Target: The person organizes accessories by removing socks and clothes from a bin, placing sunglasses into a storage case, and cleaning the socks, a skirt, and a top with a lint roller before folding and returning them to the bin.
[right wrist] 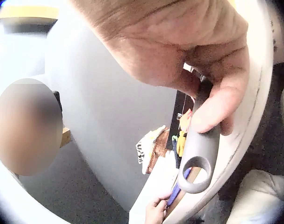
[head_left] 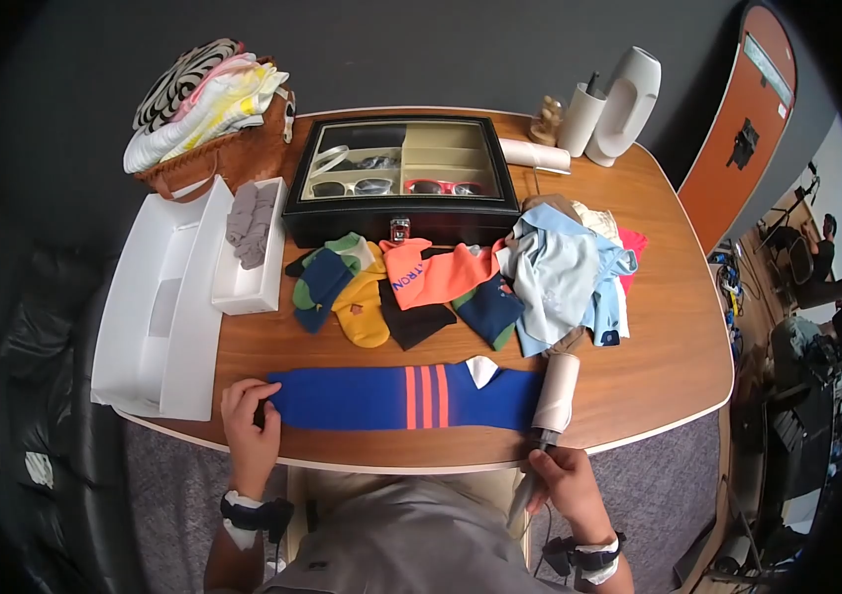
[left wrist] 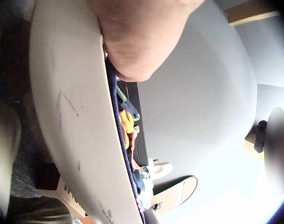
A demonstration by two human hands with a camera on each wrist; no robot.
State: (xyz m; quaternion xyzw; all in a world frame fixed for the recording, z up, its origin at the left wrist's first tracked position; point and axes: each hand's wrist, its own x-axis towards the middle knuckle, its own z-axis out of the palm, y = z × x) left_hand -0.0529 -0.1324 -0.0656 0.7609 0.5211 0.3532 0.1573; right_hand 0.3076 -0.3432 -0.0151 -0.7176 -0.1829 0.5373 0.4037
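A long blue knee sock (head_left: 342, 399) with several coral stripes and a white patch at its upper edge lies flat along the table's near side. At its left end, my left hand (head_left: 251, 421) holds the fabric between bent fingers and thumb. My right hand (head_left: 568, 480) grips the grey handle of a lint roller (head_left: 557, 391), whose white sticky cylinder lies across the sock's right end. In the right wrist view, the handle (right wrist: 202, 154) ends in a round hole below the fingers. The left wrist view shows the left hand (left wrist: 142, 42) low over the sock at the table's edge.
Several folded socks (head_left: 362, 307) and a pile of clothes (head_left: 560, 272) lie behind the sock. Beyond stands a glass-topped case (head_left: 401, 213) with sunglasses. White boxes (head_left: 198, 337) are at left, beside a brown basket (head_left: 198, 168) of fabric. A spare roll (head_left: 537, 155) lies farther back.
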